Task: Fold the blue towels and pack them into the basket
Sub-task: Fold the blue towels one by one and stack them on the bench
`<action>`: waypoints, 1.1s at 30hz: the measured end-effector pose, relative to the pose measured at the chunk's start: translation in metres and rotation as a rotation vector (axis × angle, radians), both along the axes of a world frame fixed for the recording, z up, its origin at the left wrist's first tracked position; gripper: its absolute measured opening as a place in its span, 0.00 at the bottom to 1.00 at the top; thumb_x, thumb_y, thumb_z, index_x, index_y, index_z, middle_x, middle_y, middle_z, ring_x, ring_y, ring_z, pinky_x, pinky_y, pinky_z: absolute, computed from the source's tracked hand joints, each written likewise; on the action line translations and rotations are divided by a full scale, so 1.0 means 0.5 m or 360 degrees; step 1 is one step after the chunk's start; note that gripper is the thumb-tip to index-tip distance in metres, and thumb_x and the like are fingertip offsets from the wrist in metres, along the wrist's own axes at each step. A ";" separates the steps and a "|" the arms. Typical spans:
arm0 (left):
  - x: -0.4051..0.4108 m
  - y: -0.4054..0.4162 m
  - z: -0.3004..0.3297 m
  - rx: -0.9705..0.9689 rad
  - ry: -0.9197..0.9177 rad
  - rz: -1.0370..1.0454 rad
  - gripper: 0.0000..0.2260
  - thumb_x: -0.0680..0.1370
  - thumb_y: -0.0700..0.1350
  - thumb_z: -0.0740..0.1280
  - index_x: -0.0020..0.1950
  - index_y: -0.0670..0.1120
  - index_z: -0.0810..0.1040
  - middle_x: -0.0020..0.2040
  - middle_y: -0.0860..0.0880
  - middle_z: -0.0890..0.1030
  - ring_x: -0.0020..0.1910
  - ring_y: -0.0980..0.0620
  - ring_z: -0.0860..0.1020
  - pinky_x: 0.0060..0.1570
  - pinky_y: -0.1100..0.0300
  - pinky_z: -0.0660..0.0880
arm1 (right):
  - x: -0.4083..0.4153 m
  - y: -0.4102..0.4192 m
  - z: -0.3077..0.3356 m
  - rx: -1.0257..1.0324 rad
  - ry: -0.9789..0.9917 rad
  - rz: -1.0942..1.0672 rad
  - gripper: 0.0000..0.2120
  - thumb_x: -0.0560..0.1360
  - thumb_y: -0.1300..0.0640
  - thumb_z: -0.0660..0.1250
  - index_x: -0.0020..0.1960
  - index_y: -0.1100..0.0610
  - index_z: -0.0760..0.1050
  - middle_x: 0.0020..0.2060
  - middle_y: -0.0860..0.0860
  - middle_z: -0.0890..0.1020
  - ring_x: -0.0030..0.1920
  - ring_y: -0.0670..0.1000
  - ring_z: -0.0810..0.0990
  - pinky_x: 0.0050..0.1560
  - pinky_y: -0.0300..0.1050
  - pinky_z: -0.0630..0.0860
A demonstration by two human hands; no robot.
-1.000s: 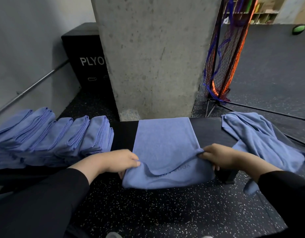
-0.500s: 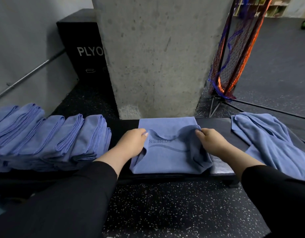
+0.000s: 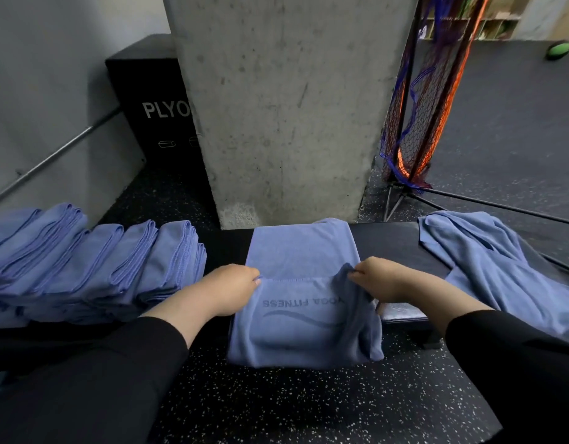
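Head view: a person in black sleeves works at a black desk (image 3: 395, 238) set against a concrete pillar (image 3: 286, 107).
Towel in hand: a blue towel (image 3: 304, 318) lies across the middle of the desk, its near part hanging over the front edge, the print reading upside down ("YOGA FITNESS").
Left hand (image 3: 227, 291): fingers curled, pinching the folded hem at the towel's left edge.
Right hand (image 3: 381, 278): fingers clenched on a bunched corner at the right edge.
Folded stack (image 3: 94, 264): finished blue towels in an overlapping row on the desk's left end.
Loose towel (image 3: 494, 270): crumpled on the right end, apart from the hands.
Background: black box (image 3: 152, 107) marked "PLYO", folded net (image 3: 417, 100), green ball (image 3: 558, 50) on the floor.
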State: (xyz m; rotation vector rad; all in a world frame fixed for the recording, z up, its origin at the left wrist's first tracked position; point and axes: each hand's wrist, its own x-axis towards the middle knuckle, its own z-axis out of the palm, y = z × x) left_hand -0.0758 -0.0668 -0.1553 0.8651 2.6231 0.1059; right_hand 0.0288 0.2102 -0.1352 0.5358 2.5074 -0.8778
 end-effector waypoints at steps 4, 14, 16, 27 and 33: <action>0.009 -0.012 0.006 0.0022 -0.0051 -0.0028 0.16 0.86 0.51 0.55 0.38 0.50 0.67 0.40 0.51 0.74 0.41 0.51 0.73 0.40 0.55 0.65 | 0.024 0.008 -0.006 -0.0191 0.0019 -0.0036 0.13 0.82 0.58 0.59 0.45 0.65 0.75 0.35 0.58 0.79 0.34 0.55 0.83 0.31 0.50 0.82; -0.043 0.032 0.030 0.1433 -0.0215 0.0724 0.15 0.78 0.51 0.59 0.42 0.41 0.75 0.38 0.44 0.78 0.38 0.51 0.71 0.41 0.51 0.68 | -0.028 0.035 -0.022 -0.1056 0.0688 -0.0725 0.13 0.84 0.54 0.61 0.51 0.59 0.81 0.39 0.53 0.83 0.39 0.50 0.80 0.42 0.44 0.75; -0.063 0.049 0.012 0.1259 0.0043 0.0761 0.14 0.84 0.48 0.58 0.46 0.40 0.76 0.42 0.44 0.80 0.42 0.46 0.75 0.40 0.52 0.66 | -0.055 0.038 -0.032 -0.0572 0.0816 -0.0690 0.15 0.83 0.51 0.60 0.49 0.58 0.81 0.37 0.49 0.81 0.37 0.48 0.75 0.42 0.44 0.72; -0.098 0.064 -0.052 0.0400 0.0195 0.0290 0.14 0.86 0.48 0.53 0.43 0.46 0.67 0.43 0.48 0.73 0.44 0.46 0.71 0.42 0.54 0.65 | -0.105 0.008 -0.056 0.0418 0.0522 -0.0059 0.20 0.85 0.51 0.53 0.36 0.56 0.67 0.40 0.58 0.78 0.48 0.63 0.78 0.43 0.47 0.65; -0.057 0.036 -0.026 0.0194 0.0136 0.0162 0.17 0.86 0.49 0.54 0.37 0.49 0.64 0.39 0.50 0.72 0.43 0.46 0.73 0.40 0.55 0.64 | -0.072 -0.006 -0.028 0.0566 0.0235 0.0203 0.16 0.85 0.52 0.52 0.43 0.57 0.70 0.48 0.60 0.80 0.49 0.61 0.77 0.45 0.46 0.68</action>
